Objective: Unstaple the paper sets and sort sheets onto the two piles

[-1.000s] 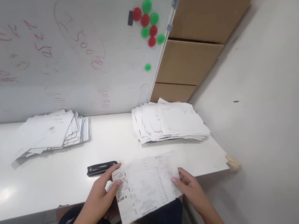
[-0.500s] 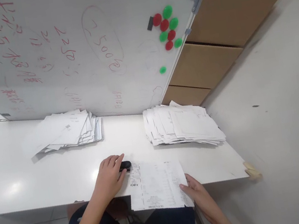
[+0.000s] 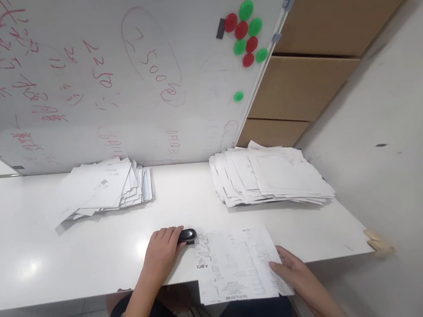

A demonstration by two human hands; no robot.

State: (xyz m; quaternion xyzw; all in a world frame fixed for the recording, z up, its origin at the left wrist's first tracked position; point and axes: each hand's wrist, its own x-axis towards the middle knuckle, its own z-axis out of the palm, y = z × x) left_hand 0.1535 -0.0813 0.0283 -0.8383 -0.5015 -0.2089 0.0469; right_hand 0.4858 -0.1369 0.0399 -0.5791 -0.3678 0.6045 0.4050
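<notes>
The printed papers (image 3: 237, 262) are white, with grey and black print on the upward face; they are held nearly flat at 6 o'clock of the view, with layers showing at their 4 o'clock corner; the black stapler (image 3: 188, 235) is glossy and partly covered, its rounded end pointing to 3 o'clock, just beside the papers' 10 o'clock corner.
</notes>
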